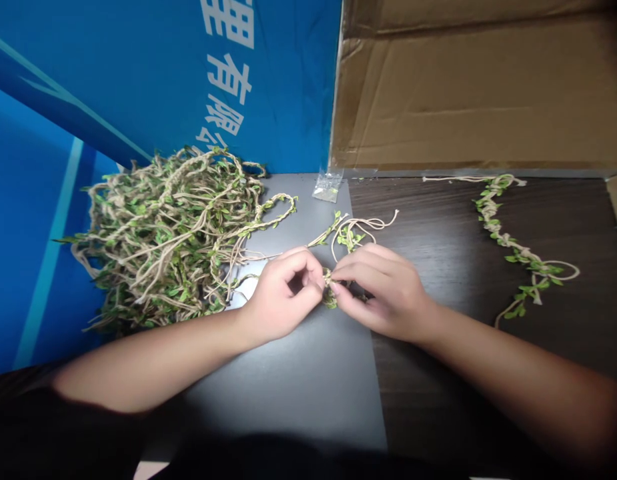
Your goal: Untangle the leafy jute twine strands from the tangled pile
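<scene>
My left hand (288, 290) and my right hand (383, 290) meet over the grey sheet, fingertips nearly touching. Between them both pinch a braided cord with green leaves (329, 297). Its loose beige strands and a leafy bit (349, 237) lie just beyond my fingers. Part of the cord is hidden behind my hands. To the left rises a big tangled heap of similar leafy braided cords (173, 233), with some strands trailing toward my left hand. Another leafy braided cord (508, 243) lies by itself on the dark table at the right.
A grey sheet (288, 400) covers part of the dark wood-grain table (428, 220). A small clear plastic bag (327, 186) lies at the back edge. Blue panels with white characters (288, 80) stand behind on the left, and a large cardboard box (478, 87) stands behind on the right.
</scene>
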The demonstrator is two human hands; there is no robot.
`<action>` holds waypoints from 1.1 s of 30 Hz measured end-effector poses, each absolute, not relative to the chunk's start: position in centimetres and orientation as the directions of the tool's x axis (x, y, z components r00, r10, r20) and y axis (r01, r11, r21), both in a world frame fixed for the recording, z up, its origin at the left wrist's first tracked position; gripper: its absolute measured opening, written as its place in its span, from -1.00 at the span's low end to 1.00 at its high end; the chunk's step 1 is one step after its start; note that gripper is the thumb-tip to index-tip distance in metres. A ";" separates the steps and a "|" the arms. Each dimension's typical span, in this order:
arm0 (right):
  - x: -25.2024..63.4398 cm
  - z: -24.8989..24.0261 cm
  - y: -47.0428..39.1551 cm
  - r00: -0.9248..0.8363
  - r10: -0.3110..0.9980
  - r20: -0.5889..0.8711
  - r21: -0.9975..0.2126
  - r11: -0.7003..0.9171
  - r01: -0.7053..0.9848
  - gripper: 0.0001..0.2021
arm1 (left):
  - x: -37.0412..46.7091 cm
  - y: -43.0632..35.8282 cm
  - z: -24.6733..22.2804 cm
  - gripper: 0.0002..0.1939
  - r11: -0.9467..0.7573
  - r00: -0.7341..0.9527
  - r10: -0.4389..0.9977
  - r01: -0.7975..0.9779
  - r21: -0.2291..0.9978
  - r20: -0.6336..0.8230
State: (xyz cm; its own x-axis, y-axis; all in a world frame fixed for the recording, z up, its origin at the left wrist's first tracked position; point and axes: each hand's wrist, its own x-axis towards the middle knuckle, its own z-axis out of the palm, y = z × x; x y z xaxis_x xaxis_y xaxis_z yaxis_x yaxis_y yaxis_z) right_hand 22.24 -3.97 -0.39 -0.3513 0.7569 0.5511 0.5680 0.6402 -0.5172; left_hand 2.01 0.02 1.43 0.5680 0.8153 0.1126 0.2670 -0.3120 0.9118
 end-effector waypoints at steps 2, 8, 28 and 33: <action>22.2 -0.4 -4.0 -0.358 0.755 0.549 -0.502 0.641 0.581 -0.92 | 2.0 0.0 1.5 -0.90 -0.311 0.571 0.814 0.269 0.912 0.110; 22.2 -0.4 -4.1 -0.345 0.756 0.556 -0.490 0.634 0.598 -0.91 | 2.0 0.0 1.5 -0.91 -0.319 0.575 0.810 0.264 0.910 0.117; 22.4 -0.5 -4.3 -0.374 0.720 0.584 -0.457 0.673 0.582 -0.80 | 2.0 0.0 1.5 -0.88 -0.300 0.566 0.818 0.269 0.915 0.102; 22.4 -0.6 -4.3 -0.372 0.723 0.582 -0.445 0.666 0.599 -0.87 | 2.1 -0.1 1.6 -0.89 -0.276 0.548 0.832 0.269 0.923 0.089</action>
